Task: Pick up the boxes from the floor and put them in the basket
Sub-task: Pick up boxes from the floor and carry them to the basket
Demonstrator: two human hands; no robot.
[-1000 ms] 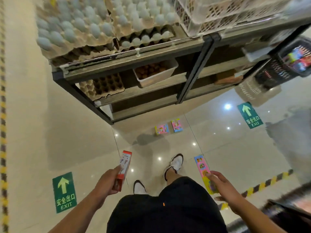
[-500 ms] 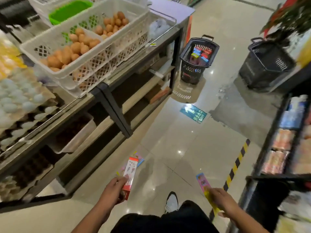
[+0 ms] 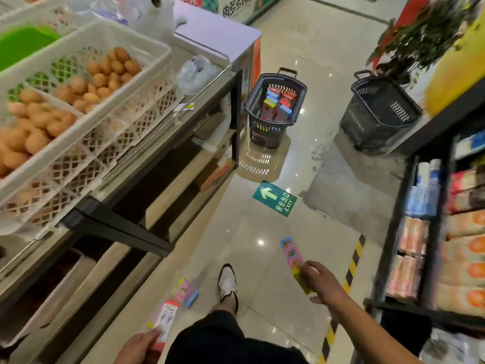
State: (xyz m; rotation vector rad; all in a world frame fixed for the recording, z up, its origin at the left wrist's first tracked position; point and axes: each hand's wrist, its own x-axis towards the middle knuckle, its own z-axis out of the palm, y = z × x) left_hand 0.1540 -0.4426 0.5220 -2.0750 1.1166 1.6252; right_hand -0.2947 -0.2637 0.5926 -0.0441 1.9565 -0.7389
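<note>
A strip of bare floor [image 3: 244, 232] is left open between the egg shelf [image 3: 147, 164] on the left and the goods rack [image 3: 430, 232] on the right, up to the far basket [image 3: 275, 109] of boxes. A red-and-white box [image 3: 165, 319] is gripped by the left hand [image 3: 139, 348], a pink-and-yellow box [image 3: 294, 261] by the right hand [image 3: 320, 282]. Two boxes [image 3: 185, 291] lie near the shoe [image 3: 227, 283]. Compared with half a second ago, the basket is seen nearer.
</note>
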